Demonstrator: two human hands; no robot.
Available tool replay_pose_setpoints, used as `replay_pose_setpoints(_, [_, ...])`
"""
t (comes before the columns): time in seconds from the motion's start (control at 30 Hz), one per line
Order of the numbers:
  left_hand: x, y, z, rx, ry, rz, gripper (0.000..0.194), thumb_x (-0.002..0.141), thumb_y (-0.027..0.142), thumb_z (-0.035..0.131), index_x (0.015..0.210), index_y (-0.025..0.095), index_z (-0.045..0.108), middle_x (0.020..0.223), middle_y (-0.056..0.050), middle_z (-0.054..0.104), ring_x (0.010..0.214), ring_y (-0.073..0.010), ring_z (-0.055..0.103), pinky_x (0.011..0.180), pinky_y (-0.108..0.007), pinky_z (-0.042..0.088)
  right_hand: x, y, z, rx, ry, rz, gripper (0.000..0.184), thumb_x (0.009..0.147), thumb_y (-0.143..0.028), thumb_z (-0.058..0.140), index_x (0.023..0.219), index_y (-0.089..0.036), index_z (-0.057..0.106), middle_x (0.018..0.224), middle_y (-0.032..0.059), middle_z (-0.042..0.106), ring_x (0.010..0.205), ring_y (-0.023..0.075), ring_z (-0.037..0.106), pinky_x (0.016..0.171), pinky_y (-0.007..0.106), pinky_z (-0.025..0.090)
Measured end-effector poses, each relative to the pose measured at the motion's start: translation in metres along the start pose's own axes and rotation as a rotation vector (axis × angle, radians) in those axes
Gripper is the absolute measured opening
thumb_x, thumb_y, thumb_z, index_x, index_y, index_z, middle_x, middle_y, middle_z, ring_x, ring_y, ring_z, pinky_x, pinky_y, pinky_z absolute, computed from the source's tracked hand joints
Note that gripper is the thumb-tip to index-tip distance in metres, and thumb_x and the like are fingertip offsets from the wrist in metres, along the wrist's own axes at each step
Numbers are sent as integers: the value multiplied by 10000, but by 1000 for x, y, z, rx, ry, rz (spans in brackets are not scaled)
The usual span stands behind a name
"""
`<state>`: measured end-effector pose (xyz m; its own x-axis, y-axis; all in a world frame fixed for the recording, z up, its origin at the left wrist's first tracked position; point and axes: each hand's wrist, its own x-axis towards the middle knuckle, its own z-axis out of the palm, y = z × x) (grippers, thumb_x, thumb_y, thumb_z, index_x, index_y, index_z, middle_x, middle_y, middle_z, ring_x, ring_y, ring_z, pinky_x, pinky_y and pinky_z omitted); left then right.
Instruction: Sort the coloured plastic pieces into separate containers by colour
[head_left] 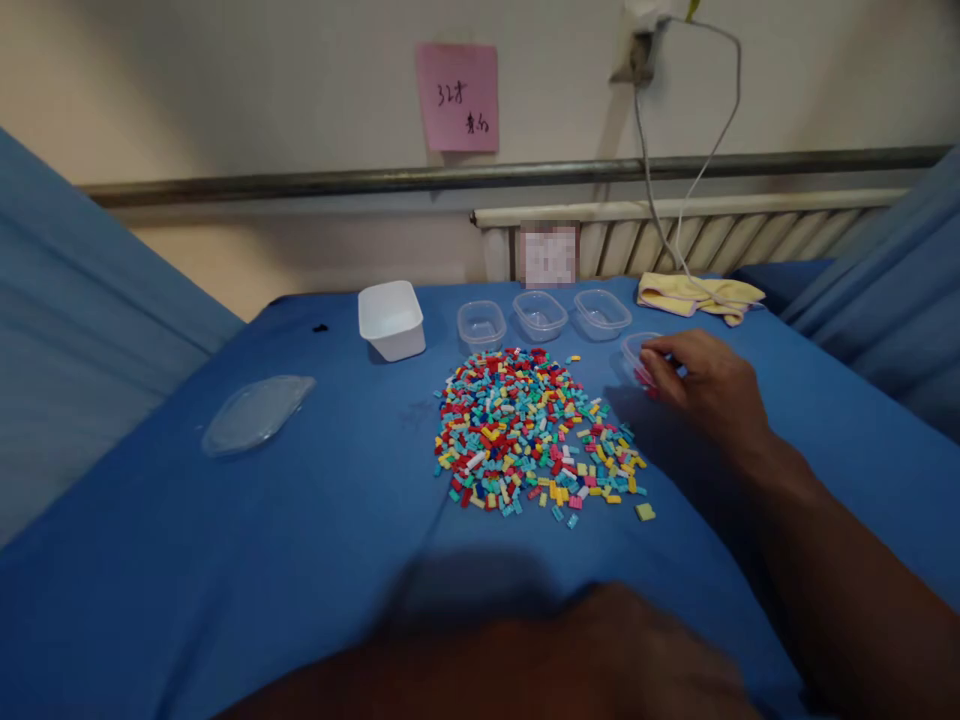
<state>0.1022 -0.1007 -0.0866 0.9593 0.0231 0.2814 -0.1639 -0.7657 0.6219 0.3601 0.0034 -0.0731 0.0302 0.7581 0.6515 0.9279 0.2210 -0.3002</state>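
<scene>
Bricks [517, 430], small and in many colours, lie in a broad loose heap at the middle of the blue surface [300, 540], thinning toward the near right, where a pale yellow-green piece [645, 512] lies just apart; the right hand [701, 385] is at a clear tub [634, 343] to the right of the heap, its fingers bent and thumb and fingertips close together by the rim; red-pink pieces [646, 380] show there, but I cannot tell whether the fingers grip one; the left hand [637, 645] is low in front, blurred, its fingers unreadable, so I cannot tell how far open it is; behind the heap stand three clear tubs [540, 316] in a row, with a white tub [394, 330] to their left and a folded yellow cloth [697, 297] to their right; a clear lid [257, 415] lies far left; on the wall are a pink note [459, 98], a pipe [337, 183], a radiator [705, 250] and a plug with a pale cord [739, 80]; blue curtains [82, 300] hang on both sides.
</scene>
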Motion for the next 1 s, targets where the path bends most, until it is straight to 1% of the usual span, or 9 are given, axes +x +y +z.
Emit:
replay_pose_setpoints(0.07, [-7,-9,-26,26,100,-115,376,1142,463,469,982,232,718,949,-58,758,803,-179,674,698,-326,523,-3,-23,4,105,-55,-16,300,1105,-408,541,958,-234,736,938,100,764,861,270,690,790,391,480])
replay_pose_setpoints(0.13, [-18,-19,-53,-26,390,-425,410,1142,478,481,913,198,674,873,-44,720,785,-164,653,730,-311,498,-7,-46,9,210,-170,-23,437,1121,-488,499,791,-237,638,772,60,670,714,224,599,705,365,399])
replay_pose_setpoints(0.17, [-23,-24,-66,-55,551,-573,480,1135,538,493,828,192,621,783,-26,661,720,-149,606,680,-296,462,-9,-56,11,269,-239,-3,513,1127,-541,469,724,-242,574,700,37,605,653,204,537,668,360,349])
replay_pose_setpoints(0.23, [-32,-33,-87,-152,785,-764,593,1108,677,468,764,198,529,684,3,562,627,-133,539,604,-279,419,-14,-72,15,430,-373,105,637,1128,-662,387,649,-249,460,612,3,487,585,177,423,619,357,269])
replay_pose_setpoints(0.3, [-37,-41,-98,-290,879,-837,681,1070,802,397,753,208,500,644,17,528,555,-130,522,553,-276,420,-16,-84,16,645,-506,248,719,1113,-763,276,618,-254,391,575,-12,416,566,165,367,593,351,255])
replay_pose_setpoints(0.4, [-39,-45,-100,-511,860,-858,789,1007,928,260,721,221,461,576,25,503,452,-129,495,469,-275,388,-17,-94,13,937,-666,416,792,1059,-863,120,588,-267,342,536,-24,356,531,155,323,547,336,279])
replay_pose_setpoints(0.5, [-38,-42,-97,-714,809,-867,845,956,987,167,679,228,418,512,29,459,388,-119,444,421,-261,309,-16,-100,8,1045,-734,483,824,1001,-939,113,577,-273,347,523,-35,325,501,144,275,493,323,243])
replay_pose_setpoints(0.7, [-44,-34,-103,-952,725,-892,877,903,1036,169,600,237,363,448,27,393,323,-99,376,384,-257,189,-20,-106,3,1154,-854,546,846,942,-1002,126,566,-270,321,514,-48,277,480,124,204,459,303,182])
replay_pose_setpoints(1.0, [-48,-31,-103,-1140,610,-880,899,905,1032,149,551,237,379,428,0,412,311,-105,361,373,-266,162,-24,-110,3,1358,-1001,650,853,933,-1012,160,567,-262,340,501,-69,270,450,102,158,437,279,154])
